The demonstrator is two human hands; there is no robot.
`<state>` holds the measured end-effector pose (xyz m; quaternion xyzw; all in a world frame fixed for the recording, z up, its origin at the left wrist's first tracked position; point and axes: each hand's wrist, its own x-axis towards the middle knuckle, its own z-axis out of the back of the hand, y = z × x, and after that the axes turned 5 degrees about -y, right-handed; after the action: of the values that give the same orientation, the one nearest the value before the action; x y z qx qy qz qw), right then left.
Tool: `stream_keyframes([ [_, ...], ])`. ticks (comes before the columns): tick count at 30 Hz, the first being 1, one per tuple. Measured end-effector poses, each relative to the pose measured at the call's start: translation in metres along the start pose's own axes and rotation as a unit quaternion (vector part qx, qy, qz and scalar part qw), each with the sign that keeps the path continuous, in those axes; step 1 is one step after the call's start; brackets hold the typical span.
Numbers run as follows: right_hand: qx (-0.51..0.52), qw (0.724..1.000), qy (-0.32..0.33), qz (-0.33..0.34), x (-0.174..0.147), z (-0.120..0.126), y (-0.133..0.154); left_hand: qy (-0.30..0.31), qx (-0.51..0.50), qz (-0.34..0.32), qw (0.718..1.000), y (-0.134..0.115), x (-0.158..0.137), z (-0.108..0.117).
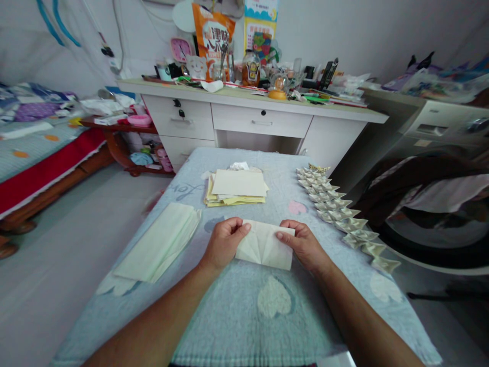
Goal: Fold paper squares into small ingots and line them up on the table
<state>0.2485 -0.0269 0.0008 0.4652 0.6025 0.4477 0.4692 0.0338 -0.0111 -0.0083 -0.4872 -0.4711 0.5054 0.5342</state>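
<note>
A creased rectangular sheet of pale paper (263,247) is held up between my two hands, above the table. Fold lines fan out from its lower middle edge. My left hand (225,239) pinches the upper left corner with thumb and fingers. At the upper right corner, my right hand (301,242) grips the same sheet, thumb in front. Beyond the sheet lies a pile of cream and yellow paper (237,186). To the left rests a long stack of pale folded paper (160,242). Rows of folded paper pieces with pointed tips (338,209) run along the table's right side.
A light blue cloth with heart shapes covers the table (225,316). Behind it stands a white desk (244,114) crowded with a jar (251,69), an orange bag (214,38) and small items. A washing machine (431,132) is at right, a bed (42,148) at left.
</note>
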Motion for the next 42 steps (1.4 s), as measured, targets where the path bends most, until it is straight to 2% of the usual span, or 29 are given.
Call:
stream_keyframes([
  [17,0.001,1.000,-0.005,-0.009,0.000,0.000,0.000,0.000,0.012,-0.002,1.000,0.000,0.001,-0.002],
  [20,-0.044,0.999,-0.021,-0.001,0.002,0.000,-0.003,-0.015,0.052,-0.007,0.998,-0.001,0.001,-0.002],
  [23,-0.142,0.988,-0.055,0.032,0.006,0.000,-0.008,-0.039,0.134,-0.038,0.990,-0.002,0.001,-0.002],
  [26,-0.244,0.961,-0.091,0.094,0.009,-0.001,-0.012,-0.049,0.217,-0.077,0.972,-0.001,0.000,-0.004],
  [29,-0.330,0.925,-0.134,0.133,0.010,-0.003,-0.011,-0.043,0.320,-0.108,0.940,0.001,0.001,-0.006],
  [32,-0.384,0.902,-0.150,0.132,0.011,-0.005,-0.010,-0.030,0.427,-0.134,0.894,0.004,0.001,-0.008],
  [36,-0.416,0.887,-0.148,0.136,0.013,-0.007,-0.011,-0.017,0.525,-0.163,0.835,0.006,0.001,-0.011],
  [42,-0.470,0.860,-0.151,0.129,0.016,-0.006,-0.012,-0.018,0.575,-0.167,0.801,0.004,-0.003,-0.016],
])
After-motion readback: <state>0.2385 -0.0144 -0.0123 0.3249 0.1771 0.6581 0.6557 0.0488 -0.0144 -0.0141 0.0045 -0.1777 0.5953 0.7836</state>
